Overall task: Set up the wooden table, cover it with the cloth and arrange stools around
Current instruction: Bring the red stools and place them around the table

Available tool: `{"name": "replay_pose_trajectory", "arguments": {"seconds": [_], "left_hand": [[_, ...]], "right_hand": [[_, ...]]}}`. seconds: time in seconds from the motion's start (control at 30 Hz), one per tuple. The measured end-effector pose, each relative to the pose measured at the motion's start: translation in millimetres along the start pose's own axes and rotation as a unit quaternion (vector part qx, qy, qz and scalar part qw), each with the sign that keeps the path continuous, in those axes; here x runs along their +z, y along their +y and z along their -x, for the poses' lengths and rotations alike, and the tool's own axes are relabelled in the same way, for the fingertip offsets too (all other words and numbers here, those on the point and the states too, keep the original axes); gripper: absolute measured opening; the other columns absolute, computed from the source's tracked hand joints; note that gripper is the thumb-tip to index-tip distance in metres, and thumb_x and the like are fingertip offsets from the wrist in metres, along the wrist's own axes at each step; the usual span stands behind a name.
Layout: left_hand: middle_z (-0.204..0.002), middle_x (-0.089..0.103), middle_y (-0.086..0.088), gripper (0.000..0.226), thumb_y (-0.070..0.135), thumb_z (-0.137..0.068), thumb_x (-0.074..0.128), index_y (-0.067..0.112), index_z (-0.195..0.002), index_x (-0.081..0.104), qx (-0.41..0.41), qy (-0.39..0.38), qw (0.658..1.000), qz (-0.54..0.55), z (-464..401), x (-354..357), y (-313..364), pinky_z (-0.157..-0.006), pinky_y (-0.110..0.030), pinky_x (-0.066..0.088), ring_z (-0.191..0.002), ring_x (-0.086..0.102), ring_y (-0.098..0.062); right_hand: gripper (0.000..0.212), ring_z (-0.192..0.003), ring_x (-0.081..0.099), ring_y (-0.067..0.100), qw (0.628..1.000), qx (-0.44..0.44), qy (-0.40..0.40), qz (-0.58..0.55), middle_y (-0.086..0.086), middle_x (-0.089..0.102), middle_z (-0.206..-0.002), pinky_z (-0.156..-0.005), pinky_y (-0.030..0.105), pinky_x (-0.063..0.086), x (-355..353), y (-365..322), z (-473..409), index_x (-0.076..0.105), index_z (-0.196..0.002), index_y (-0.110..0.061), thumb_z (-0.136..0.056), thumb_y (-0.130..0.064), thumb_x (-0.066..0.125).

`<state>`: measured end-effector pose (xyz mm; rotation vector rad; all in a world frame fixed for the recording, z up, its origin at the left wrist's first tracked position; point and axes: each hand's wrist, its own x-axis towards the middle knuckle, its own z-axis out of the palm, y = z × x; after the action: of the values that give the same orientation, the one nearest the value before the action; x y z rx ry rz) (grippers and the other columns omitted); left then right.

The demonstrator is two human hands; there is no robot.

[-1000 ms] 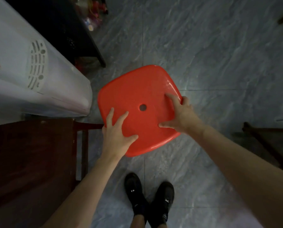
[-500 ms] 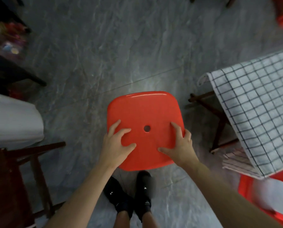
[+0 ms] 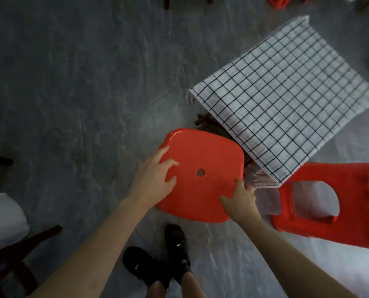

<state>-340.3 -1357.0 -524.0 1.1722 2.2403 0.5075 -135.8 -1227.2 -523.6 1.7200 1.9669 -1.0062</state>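
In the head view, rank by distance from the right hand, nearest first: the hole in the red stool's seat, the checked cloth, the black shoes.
From the right hand:
1. Hole, up-left, in the held stool's seat.
2. Checked cloth, up-right; its hanging corner comes about as close, so too close to call.
3. Black shoes, lower left on the floor.

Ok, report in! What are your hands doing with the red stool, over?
Left hand and right hand both on the red stool seat. Checked cloth already over the table. Second red stool lies tipped just right.

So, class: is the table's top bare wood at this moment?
No, a checked cloth covers the table top, draping over its edges beside the red stool.
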Motion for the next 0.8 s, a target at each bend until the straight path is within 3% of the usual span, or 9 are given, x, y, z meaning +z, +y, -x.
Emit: {"name": "replay_pose_trajectory", "arguments": {"seconds": [0.17, 0.3, 0.53, 0.67, 0.8], "left_hand": [[-0.159, 0.022, 0.0, 0.048, 0.04, -0.086, 0.063, 0.032, -0.133, 0.055, 0.059, -0.021, 0.988, -0.143, -1.3, -85.7, 82.1, -0.113, -0.043, 0.028, -0.139, 0.031, -0.024], [-0.159, 0.024, 0.0, 0.053, 0.042, -0.083, 0.064, 0.032, -0.134, 0.055, 0.15, 0.002, 0.972, -0.182, -3.4, -158.4, 171.2, -0.114, -0.047, 0.028, -0.141, 0.029, -0.027], [-0.16, 0.023, -0.004, 0.061, 0.042, -0.082, 0.067, 0.027, -0.139, 0.051, 0.293, 0.06, 0.929, -0.216, 10.4, -267.3, 334.4, -0.113, -0.049, 0.03, -0.143, 0.028, -0.03], [-0.164, 0.002, 0.002, 0.071, 0.049, -0.088, 0.058, 0.032, -0.15, 0.03, 0.352, 0.065, 0.903, -0.24, 24.0, -315.6, 417.9, -0.118, -0.046, 0.022, -0.149, 0.01, -0.022], [-0.164, -0.005, 0.005, 0.075, 0.052, -0.09, 0.052, 0.037, -0.154, 0.014, 0.399, 0.103, 0.88, -0.237, 46.3, -352.9, 478.9, -0.121, -0.045, 0.014, -0.15, 0.0, -0.018]], "right_hand": [[0.071, -0.133, 0.034, 0.032, 0.987, -0.143, 0.079, 0.008, 0.01, 0.031, -0.146, -0.103, 0.048, 0.04, -104.7, -42.8, 45.6, 0.029, -0.145, -0.021, -0.082, -0.031, 0.059], [0.065, -0.134, 0.036, 0.027, 0.965, -0.202, 0.165, 0.021, 0.005, 0.034, -0.146, -0.104, 0.048, 0.041, -202.0, -63.5, 97.2, 0.033, -0.144, -0.021, -0.085, -0.031, 0.057], [0.072, -0.142, 0.027, 0.028, 0.955, -0.197, 0.214, 0.058, 0.007, 0.024, -0.155, -0.112, 0.049, 0.033, -369.3, -53.8, 192.0, 0.029, -0.148, -0.024, -0.085, -0.037, 0.06], [0.073, -0.142, 0.025, 0.029, 0.935, -0.175, 0.301, 0.069, 0.007, 0.022, -0.156, -0.111, 0.053, 0.033, -449.4, -40.4, 253.6, 0.028, -0.149, -0.027, -0.084, -0.042, 0.06], [0.073, -0.145, 0.019, 0.027, 0.919, -0.165, 0.352, 0.065, 0.005, 0.014, -0.161, -0.115, 0.045, 0.029, -499.7, -30.7, 306.4, 0.024, -0.151, -0.029, -0.089, -0.043, 0.059]]}}
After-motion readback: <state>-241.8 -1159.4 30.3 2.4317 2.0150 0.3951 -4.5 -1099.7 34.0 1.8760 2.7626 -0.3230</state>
